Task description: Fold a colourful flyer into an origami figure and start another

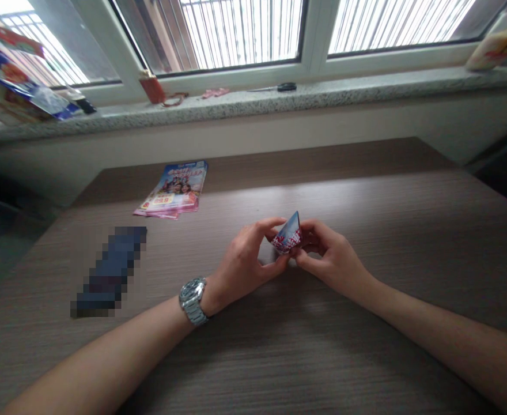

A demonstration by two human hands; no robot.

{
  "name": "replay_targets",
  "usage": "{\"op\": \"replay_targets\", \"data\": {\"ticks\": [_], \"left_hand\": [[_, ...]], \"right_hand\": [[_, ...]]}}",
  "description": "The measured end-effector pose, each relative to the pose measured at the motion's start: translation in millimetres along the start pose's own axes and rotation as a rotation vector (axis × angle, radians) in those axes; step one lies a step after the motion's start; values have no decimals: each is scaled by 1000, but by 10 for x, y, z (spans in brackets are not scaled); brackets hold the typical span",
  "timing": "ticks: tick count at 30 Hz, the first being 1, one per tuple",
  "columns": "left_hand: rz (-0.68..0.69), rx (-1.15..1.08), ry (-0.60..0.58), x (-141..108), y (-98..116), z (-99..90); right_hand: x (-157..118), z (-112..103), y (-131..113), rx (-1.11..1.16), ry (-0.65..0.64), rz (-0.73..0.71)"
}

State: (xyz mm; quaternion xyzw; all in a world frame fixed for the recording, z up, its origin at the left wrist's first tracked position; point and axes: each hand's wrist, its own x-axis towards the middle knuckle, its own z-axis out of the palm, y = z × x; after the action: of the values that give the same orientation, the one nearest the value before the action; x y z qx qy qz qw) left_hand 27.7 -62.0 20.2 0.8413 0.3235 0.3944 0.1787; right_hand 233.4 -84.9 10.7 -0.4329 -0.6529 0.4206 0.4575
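Observation:
Between both hands is a small folded paper [288, 234], printed blue, white and red, with a pointed tip standing up. My left hand [250, 249] pinches its left side between thumb and fingers; a metal watch [193, 301] is on that wrist. On the right side, my right hand [329, 251] grips the paper with its thumb at the lower edge and its fingers behind. Parts of the fingertips are hidden by the paper. Both hands are just above the middle of the brown wooden table [245, 357].
A stack of printed flyers [178, 189] lies at the table's back left. Nearer, a dark pixelated flat object [110, 271] rests on the left. The stone windowsill [231, 106] carries a red box [152, 87], a black-handled tool [286, 87] and packaging [15, 86].

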Motion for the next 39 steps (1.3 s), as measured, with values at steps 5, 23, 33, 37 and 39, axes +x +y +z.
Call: {"op": "replay_targets", "data": {"ticks": [5,23,33,37,39], "left_hand": [[5,11,-15,-18,-14,11],[-181,-469,-135,53,-105,-71],[-107,-368,-291,71,-161,-131],[-77,-343,-314,86,-164,-139],[-73,-332,-336,91,-152,-148]], "right_hand": [[8,-10,35,76,-74,17],[105,-255,19,324,-287,272],[124,-347,76,288,-389,243],[125,-368,95,276,-436,194],[128,-378,100,264,-456,169]]}}
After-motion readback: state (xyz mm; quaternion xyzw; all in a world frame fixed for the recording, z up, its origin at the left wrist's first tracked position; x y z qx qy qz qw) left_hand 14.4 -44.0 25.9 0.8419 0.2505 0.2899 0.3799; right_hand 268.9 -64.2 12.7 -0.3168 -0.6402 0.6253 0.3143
